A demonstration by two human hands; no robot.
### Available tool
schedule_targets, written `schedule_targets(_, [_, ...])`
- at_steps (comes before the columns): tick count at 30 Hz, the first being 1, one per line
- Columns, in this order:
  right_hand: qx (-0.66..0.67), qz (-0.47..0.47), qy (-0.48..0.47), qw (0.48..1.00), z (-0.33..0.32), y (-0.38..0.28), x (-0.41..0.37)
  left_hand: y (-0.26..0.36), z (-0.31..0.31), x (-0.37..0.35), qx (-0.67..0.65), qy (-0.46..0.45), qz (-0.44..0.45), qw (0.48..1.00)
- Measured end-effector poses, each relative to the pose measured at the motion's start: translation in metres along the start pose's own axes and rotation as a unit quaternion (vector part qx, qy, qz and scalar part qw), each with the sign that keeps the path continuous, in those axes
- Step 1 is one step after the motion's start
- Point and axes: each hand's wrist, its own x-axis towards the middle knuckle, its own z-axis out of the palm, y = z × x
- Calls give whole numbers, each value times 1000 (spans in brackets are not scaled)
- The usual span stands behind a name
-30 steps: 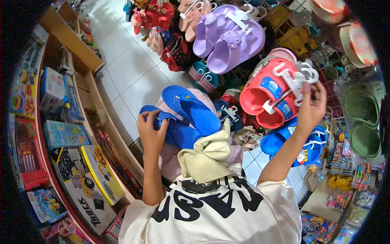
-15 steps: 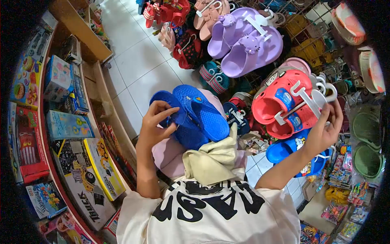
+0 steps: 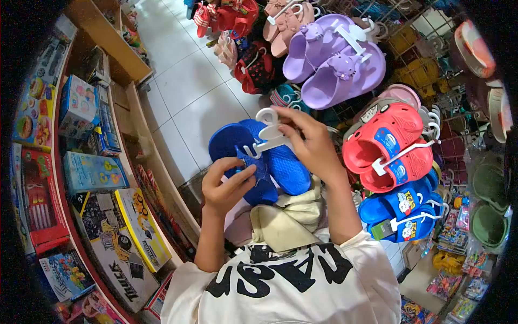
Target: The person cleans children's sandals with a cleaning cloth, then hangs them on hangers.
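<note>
The lower ends of the blue sandals (image 3: 286, 167) are hidden behind a cream cloth (image 3: 286, 221), and toe cannot be told from heel. Held in mid-frame before the chest, the pair is laid slantwise, upper left to lower right. The nearer sandal's edge is clasped by the left hand (image 3: 229, 186); the white hanger (image 3: 268, 131) on top is pinched by the right hand (image 3: 310, 143). Toy boxes (image 3: 91, 173) are stacked in the wooden shelf (image 3: 135, 124); purple sandals (image 3: 334, 59) and red clogs (image 3: 386, 140) are hung on the wire rack (image 3: 426, 32).
</note>
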Motion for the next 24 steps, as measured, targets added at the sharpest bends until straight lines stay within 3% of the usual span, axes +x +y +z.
schedule_targets(5, [17, -17, -17, 1000, 18, 1, 9, -3, -1, 5, -2, 10, 43, 999])
schedule_targets(13, [23, -3, 82, 996, 26, -2, 12, 0, -1, 15, 5, -9, 34, 999])
schedule_targets(15, [24, -14, 90, 996, 22, -9, 15, 2, -21, 22, 9, -83, 16, 996])
schedule_targets(17, [30, -39, 79, 996, 21, -16, 15, -11, -20, 26, -68, 1, -52, 996])
schedule_targets(19, [32, -65, 59, 996, 24, -27, 11, 2, -24, 70, -52, 52, -121, 990])
schedule_targets(20, [35, -74, 50, 995, 26, -32, 10, 10, -22, 92, -115, 78, -144, 980])
schedule_targets(23, [52, -71, 47, 995, 30, -42, 9, 6, -37, 112, -84, -88, -172, 978])
schedule_targets(24, [72, -58, 34, 995, 28, -39, 11, 3, -32, 113, -75, -47, -104, 991])
